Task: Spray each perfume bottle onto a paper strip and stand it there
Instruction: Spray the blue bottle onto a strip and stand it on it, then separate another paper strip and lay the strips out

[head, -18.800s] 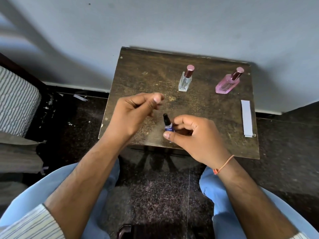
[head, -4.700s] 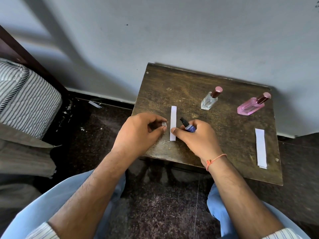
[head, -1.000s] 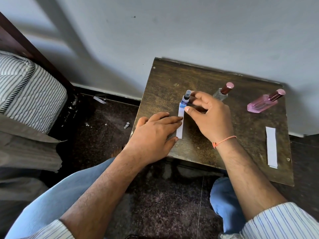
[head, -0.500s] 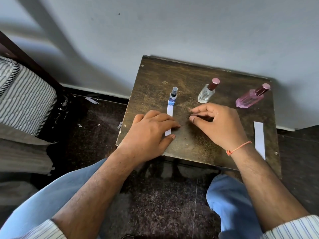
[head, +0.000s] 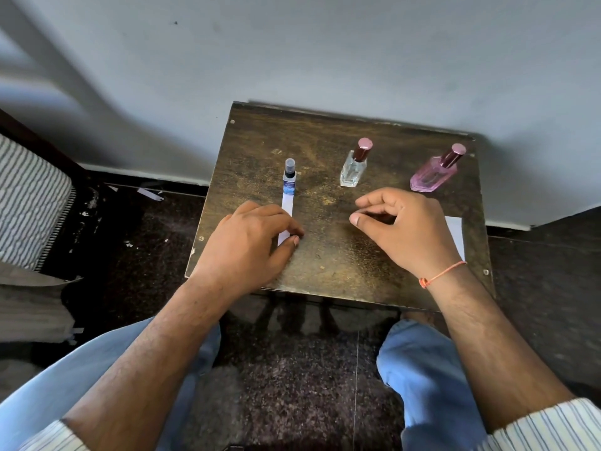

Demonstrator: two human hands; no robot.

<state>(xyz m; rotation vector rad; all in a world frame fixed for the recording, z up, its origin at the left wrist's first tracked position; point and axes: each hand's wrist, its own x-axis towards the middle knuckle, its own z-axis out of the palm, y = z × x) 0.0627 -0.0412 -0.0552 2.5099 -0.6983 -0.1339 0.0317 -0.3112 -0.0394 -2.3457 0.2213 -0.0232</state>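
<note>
A small blue bottle point(head: 289, 181) with a clear cap stands upright on the far end of a white paper strip point(head: 287, 209) on the dark wooden table point(head: 338, 258). My left hand point(head: 247, 247) rests on the strip's near end, thumb and fingers touching the paper. My right hand point(head: 401, 231) hovers over the table's middle right, fingers loosely curled, holding nothing. A clear bottle point(head: 354, 164) with a maroon cap stands at the back centre. A pink bottle point(head: 434, 174) stands at the back right. More white strips point(head: 457, 232) lie partly hidden behind my right wrist.
The table stands against a grey wall point(head: 292, 53). A striped mattress point(head: 29, 203) is at the left. The floor is dark stone, and my knees in blue trousers point(head: 422, 379) sit just below the table's front edge.
My right hand has let go of the blue bottle and drawn back to the right. The bottle now stands alone on the strip. My left hand stays on the strip's near end.
</note>
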